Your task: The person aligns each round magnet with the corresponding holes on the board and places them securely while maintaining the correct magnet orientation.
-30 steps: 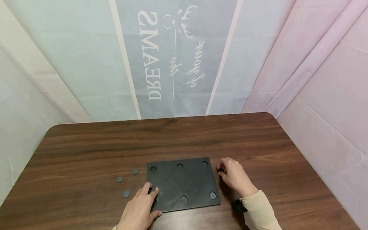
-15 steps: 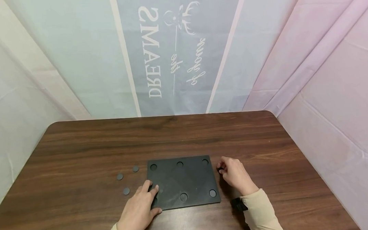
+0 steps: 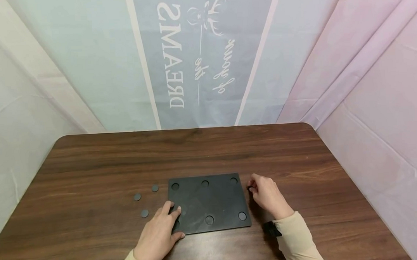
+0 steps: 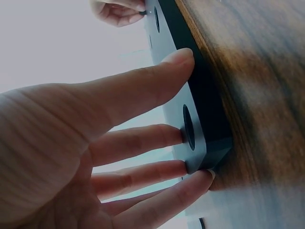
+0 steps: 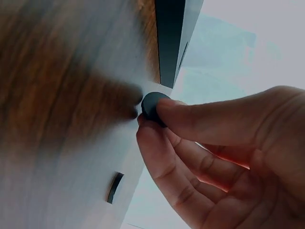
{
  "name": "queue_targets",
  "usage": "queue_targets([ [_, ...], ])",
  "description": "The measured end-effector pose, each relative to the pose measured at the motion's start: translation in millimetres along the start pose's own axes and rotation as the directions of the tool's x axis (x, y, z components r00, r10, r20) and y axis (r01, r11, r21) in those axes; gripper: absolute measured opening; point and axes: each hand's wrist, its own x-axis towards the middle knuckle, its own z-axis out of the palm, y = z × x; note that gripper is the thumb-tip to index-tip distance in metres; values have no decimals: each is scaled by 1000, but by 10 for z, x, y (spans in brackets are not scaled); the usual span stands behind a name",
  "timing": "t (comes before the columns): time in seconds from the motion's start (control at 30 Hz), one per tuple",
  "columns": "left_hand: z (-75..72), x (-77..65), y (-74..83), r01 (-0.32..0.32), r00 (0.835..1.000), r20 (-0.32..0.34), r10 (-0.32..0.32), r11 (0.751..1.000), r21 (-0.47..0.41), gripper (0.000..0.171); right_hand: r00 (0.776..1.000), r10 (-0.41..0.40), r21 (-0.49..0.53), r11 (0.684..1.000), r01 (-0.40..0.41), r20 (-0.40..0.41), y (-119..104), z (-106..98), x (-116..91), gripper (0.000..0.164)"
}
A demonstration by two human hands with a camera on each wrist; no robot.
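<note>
A flat black board (image 3: 211, 201) with several round recesses lies on the table. My left hand (image 3: 158, 233) rests at its near left corner, thumb on the front edge and fingers on the left side and top. In the left wrist view those fingers (image 4: 138, 138) are spread and nearly straight beside a round recess (image 4: 189, 127). Just right of the board, my right hand (image 3: 269, 197) pinches a small dark disc (image 5: 155, 107) between thumb and fingertips, close over the table. The board's near right recess holds a grey disc (image 3: 242, 216).
Three loose grey discs, one near the board (image 3: 155, 188), one farther left (image 3: 137, 197) and one nearer (image 3: 144, 213), lie left of the board. A thin dark curved piece (image 5: 115, 187) shows on the tabletop in the right wrist view. A printed cloth (image 3: 205, 68) hangs behind the table.
The head view has shifted a little, so the whole scene sits slightly higher. Both hands, the board and the pinched disc keep practically the same places relative to each other.
</note>
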Motion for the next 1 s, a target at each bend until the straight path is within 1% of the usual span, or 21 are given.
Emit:
queue_targets([
  [0.23, 21, -7, -9, -3, 1000, -9, 3, 1000, 9, 63, 999, 3, 37, 999, -2, -32, 2, 28, 1, 12],
  [0.5, 48, -7, -28, 4, 1000, -2, -4, 1000, 10, 63, 997, -21, 53, 998, 25, -70, -2, 62, 18, 11],
  [0.73, 61, -20, -22, 12, 1000, 6, -12, 1000, 4, 63, 997, -14, 103, 994, 22, -80, -28, 71, 51, 9],
  [1.0, 83, -29, -16, 11, 1000, 1, -11, 1000, 3, 63, 996, -42, 111, 992, 51, -79, -36, 89, 91, 9],
])
